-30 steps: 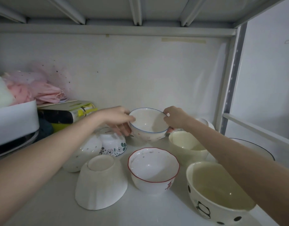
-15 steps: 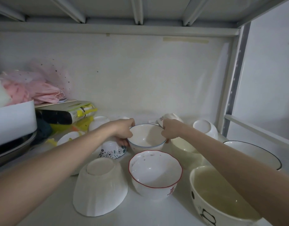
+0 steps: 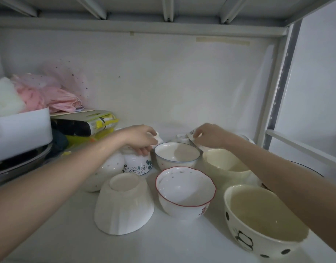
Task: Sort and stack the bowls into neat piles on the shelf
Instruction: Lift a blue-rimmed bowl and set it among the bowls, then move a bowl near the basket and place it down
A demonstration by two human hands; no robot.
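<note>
A second ago both hands held the blue-rimmed bowl (image 3: 177,155) by its rim, lifted clear of the shelf (image 3: 72,242) near the back wall. Half a second ago it was lower, and now it stands on the shelf, just behind the red-rimmed bowl (image 3: 185,192) and beside the cream bowl (image 3: 225,160), with neither hand on it. The left hand (image 3: 139,138) has gone back and left of the rim, its fingers curled over a small white bowl (image 3: 157,138) at the back, above the floral bowl (image 3: 137,166). The right hand (image 3: 209,134) has moved behind the rim and seems to pinch the edge of a labelled white bowl (image 3: 190,134); the grip is hard to make out.
</note>
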